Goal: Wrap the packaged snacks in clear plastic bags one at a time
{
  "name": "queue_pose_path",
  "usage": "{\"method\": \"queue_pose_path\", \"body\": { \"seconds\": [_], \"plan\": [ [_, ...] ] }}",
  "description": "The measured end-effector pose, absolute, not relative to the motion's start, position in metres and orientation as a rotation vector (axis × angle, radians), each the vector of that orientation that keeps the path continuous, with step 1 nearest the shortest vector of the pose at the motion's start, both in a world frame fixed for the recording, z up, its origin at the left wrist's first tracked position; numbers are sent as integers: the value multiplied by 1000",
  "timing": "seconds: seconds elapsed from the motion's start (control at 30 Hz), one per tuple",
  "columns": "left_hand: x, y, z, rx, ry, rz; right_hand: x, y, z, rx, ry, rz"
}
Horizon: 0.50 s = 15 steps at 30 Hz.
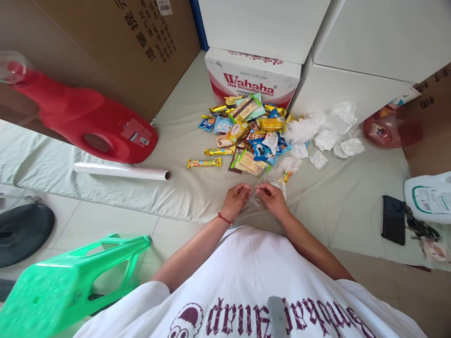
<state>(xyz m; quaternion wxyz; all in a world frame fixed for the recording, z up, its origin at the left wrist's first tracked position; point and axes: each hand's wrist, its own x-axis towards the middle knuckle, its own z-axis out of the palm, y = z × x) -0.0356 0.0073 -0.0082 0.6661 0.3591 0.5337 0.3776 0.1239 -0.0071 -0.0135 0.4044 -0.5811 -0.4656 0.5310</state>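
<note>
My left hand (235, 201) and my right hand (272, 199) are close together over a pale cloth (183, 188) spread on the floor. Both pinch the rim of a clear plastic bag (273, 180) that holds a few wrapped snacks. Just beyond the bag lies a pile of wrapped snacks (248, 131) in yellow, blue and brown wrappers. One yellow bar (204, 163) lies apart at the pile's left. A red string circles my left wrist.
Crumpled clear bags (326, 136) lie right of the pile. A Wahaha carton (252, 77) stands behind it. A red jug (88, 122) and a film roll (121, 171) lie left. A green stool (66, 281), a black phone (393, 219), keys and a white jug (428, 197) sit near.
</note>
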Motion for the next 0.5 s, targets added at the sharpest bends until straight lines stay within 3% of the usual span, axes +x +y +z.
{"method": "queue_pose_path", "body": {
  "seconds": [0.17, 0.5],
  "plan": [
    [-37, 6, -6, 899, 1258, 968, 124, -6, -4, -1424, -1028, 1441],
    [-65, 22, 12, 413, 1073, 1113, 185, -28, 46, -1322, -595, 1500]
  ]
}}
